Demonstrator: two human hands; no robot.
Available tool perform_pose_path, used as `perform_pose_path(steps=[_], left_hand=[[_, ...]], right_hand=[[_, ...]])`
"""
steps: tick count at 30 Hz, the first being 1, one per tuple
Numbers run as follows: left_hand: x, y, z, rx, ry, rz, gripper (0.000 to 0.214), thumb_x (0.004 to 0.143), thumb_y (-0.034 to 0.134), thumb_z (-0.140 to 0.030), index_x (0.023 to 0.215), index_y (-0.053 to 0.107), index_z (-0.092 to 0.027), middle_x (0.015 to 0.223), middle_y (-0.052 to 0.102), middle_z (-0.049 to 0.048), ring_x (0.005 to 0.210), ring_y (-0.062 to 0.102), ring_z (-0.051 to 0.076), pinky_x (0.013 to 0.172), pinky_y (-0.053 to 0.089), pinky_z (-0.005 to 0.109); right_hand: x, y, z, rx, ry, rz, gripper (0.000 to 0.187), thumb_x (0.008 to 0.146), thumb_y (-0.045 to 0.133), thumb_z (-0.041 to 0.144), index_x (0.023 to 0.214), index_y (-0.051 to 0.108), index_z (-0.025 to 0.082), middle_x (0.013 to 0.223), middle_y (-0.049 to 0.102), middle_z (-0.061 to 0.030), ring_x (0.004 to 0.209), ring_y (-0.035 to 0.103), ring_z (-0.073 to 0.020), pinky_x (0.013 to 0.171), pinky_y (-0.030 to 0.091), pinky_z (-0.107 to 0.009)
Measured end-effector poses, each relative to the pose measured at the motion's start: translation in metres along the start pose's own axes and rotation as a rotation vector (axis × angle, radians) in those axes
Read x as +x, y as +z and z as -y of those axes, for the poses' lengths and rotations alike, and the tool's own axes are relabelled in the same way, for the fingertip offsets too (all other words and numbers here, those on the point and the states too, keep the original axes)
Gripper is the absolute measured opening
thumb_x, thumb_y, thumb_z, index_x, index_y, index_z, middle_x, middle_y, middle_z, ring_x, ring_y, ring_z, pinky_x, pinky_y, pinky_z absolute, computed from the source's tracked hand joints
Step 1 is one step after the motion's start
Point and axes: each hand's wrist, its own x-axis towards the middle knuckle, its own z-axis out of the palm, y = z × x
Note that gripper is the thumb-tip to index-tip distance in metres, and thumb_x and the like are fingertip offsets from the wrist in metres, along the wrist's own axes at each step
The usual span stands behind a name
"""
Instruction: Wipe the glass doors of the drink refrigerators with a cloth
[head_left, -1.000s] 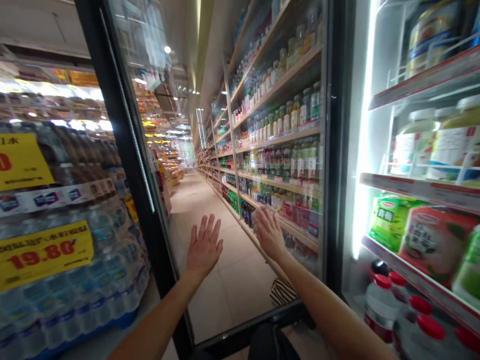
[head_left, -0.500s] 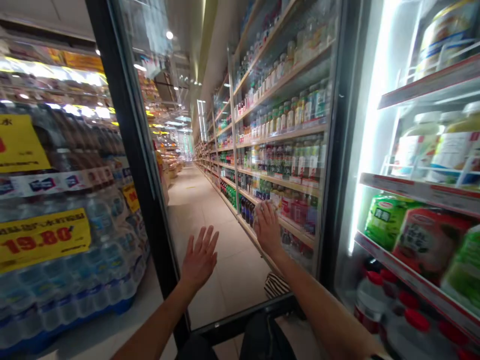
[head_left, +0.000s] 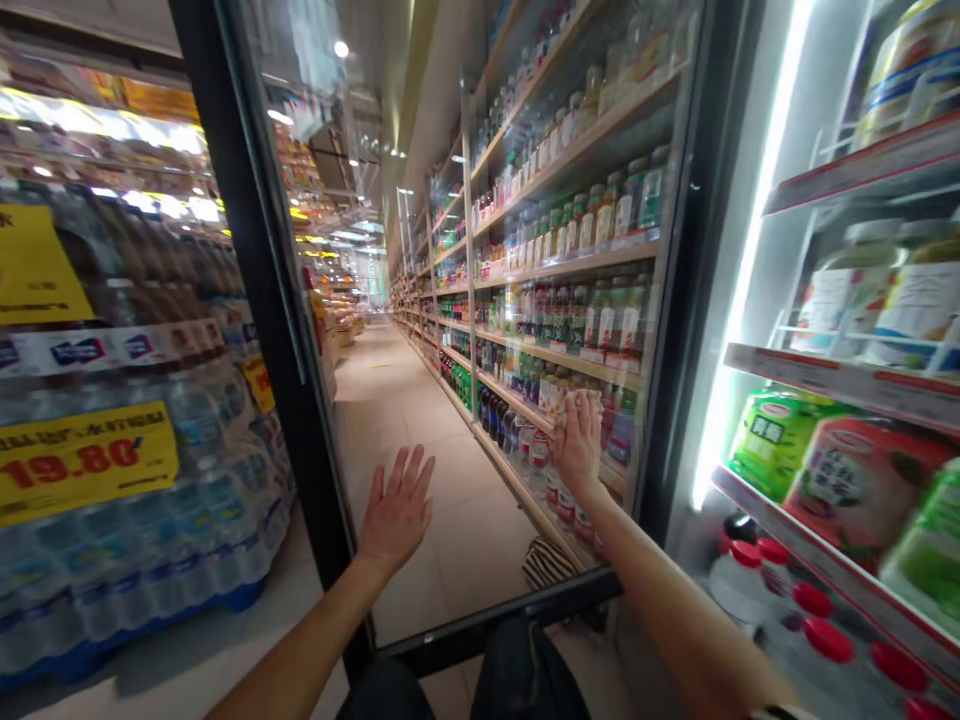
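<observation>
A black-framed glass door (head_left: 259,260) stands ajar in front of me, and the aisle shows through its pane. Against the lower left of the glass lies my left hand (head_left: 397,508), open and flat with its fingers spread. My right hand (head_left: 577,445) is on the right half of the pane, its fingers over a pale, crumpled cloth (head_left: 592,402) pressed to the glass. Most of the cloth is hidden behind the fingers.
To the right, lit fridge shelves (head_left: 832,375) hold bottles and pouches. Wrapped packs of water bottles (head_left: 142,570) are stacked at left with yellow price signs (head_left: 90,455). A striped black-and-white item (head_left: 547,563) shows low behind the glass. My knees (head_left: 517,675) are below the door.
My right hand has slid to the right across the glass with the cloth. My left hand stays in nearly the same place. The view has shifted slightly.
</observation>
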Motion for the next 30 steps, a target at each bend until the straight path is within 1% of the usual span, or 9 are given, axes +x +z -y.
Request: perform_pose_path(steps=[6, 8, 12, 14, 18, 22, 24, 28, 30], left_hand=[[-0.001, 0.004, -0.001, 0.013, 0.003, -0.029, 0.055, 0.08, 0.049, -0.031, 0.133, 0.041, -0.018, 0.141, 0.037, 0.0105, 0.136, 0.022, 0.026, 0.111, 0.011, 0.048], [-0.001, 0.004, 0.0, 0.02, 0.012, -0.031, 0.055, 0.08, 0.05, -0.031, 0.132, 0.042, -0.017, 0.14, 0.038, 0.0104, 0.135, 0.023, 0.026, 0.112, 0.011, 0.047], [-0.001, 0.003, -0.001, 0.015, 0.002, -0.021, 0.054, 0.079, 0.051, -0.029, 0.131, 0.045, -0.016, 0.14, 0.039, 0.0104, 0.134, 0.027, 0.026, 0.112, 0.011, 0.047], [0.0, 0.002, -0.002, 0.01, -0.006, -0.012, 0.055, 0.078, 0.052, -0.029, 0.131, 0.044, -0.016, 0.141, 0.037, 0.0105, 0.134, 0.027, 0.027, 0.111, 0.011, 0.047], [0.0, 0.001, -0.003, 0.006, -0.005, 0.0, 0.056, 0.077, 0.052, -0.028, 0.131, 0.043, -0.016, 0.142, 0.035, 0.0104, 0.134, 0.026, 0.027, 0.111, 0.012, 0.048], [0.0, 0.002, -0.004, 0.007, -0.006, 0.002, 0.057, 0.078, 0.052, -0.027, 0.132, 0.042, -0.017, 0.142, 0.036, 0.0104, 0.135, 0.024, 0.026, 0.111, 0.011, 0.048], [0.0, 0.002, -0.005, 0.007, -0.017, 0.006, 0.057, 0.077, 0.052, -0.026, 0.132, 0.042, -0.016, 0.142, 0.035, 0.0111, 0.135, 0.023, 0.027, 0.111, 0.012, 0.048], [-0.001, 0.001, -0.007, 0.006, -0.034, 0.016, 0.057, 0.077, 0.052, -0.026, 0.132, 0.041, -0.015, 0.143, 0.033, 0.0118, 0.135, 0.023, 0.027, 0.111, 0.012, 0.049], [-0.001, 0.0, -0.007, 0.01, -0.029, 0.019, 0.058, 0.077, 0.051, -0.025, 0.133, 0.041, -0.016, 0.142, 0.034, 0.0112, 0.136, 0.023, 0.026, 0.111, 0.012, 0.048]], right_hand=[[-0.016, 0.004, 0.019, 0.118, -0.368, 0.251, 0.055, 0.083, 0.041, 0.013, 0.137, 0.034, 0.02, 0.139, 0.04, -0.0095, 0.138, 0.017, -0.0235, 0.107, 0.028, -0.049], [-0.012, 0.005, 0.014, 0.11, -0.294, 0.181, 0.055, 0.084, 0.04, 0.013, 0.138, 0.031, 0.021, 0.141, 0.039, -0.0092, 0.138, 0.017, -0.0234, 0.107, 0.028, -0.049], [-0.004, 0.004, 0.0, 0.062, 0.059, -0.025, 0.058, 0.087, 0.037, 0.018, 0.142, 0.02, 0.017, 0.147, 0.024, -0.0141, 0.137, 0.017, -0.027, 0.105, 0.029, -0.055], [-0.01, 0.002, 0.001, 0.067, 0.01, 0.028, 0.059, 0.087, 0.038, 0.02, 0.143, 0.019, 0.017, 0.148, 0.023, -0.0142, 0.137, 0.015, -0.0282, 0.104, 0.029, -0.055], [-0.027, -0.002, -0.002, 0.109, -0.249, 0.204, 0.06, 0.085, 0.039, 0.016, 0.142, 0.022, 0.021, 0.144, 0.032, -0.0104, 0.137, 0.019, -0.0257, 0.104, 0.033, -0.05], [-0.025, -0.002, -0.012, 0.038, 0.07, 0.039, 0.061, 0.086, 0.038, 0.018, 0.143, 0.017, 0.015, 0.147, 0.024, -0.0159, 0.137, 0.017, -0.0294, 0.102, 0.031, -0.058], [-0.022, -0.001, -0.004, 0.033, 0.123, 0.019, 0.062, 0.086, 0.038, 0.019, 0.143, 0.016, 0.013, 0.148, 0.02, -0.017, 0.137, 0.013, -0.0306, 0.102, 0.029, -0.059], [-0.019, 0.002, 0.028, 0.144, -0.232, 0.194, 0.062, 0.083, 0.041, 0.014, 0.142, 0.022, 0.017, 0.146, 0.028, -0.012, 0.138, 0.012, -0.0263, 0.106, 0.03, -0.052], [-0.014, 0.003, 0.036, 0.175, -0.33, 0.22, 0.062, 0.081, 0.042, 0.013, 0.141, 0.025, 0.017, 0.144, 0.033, -0.0109, 0.138, 0.014, -0.0248, 0.107, 0.03, -0.051]])
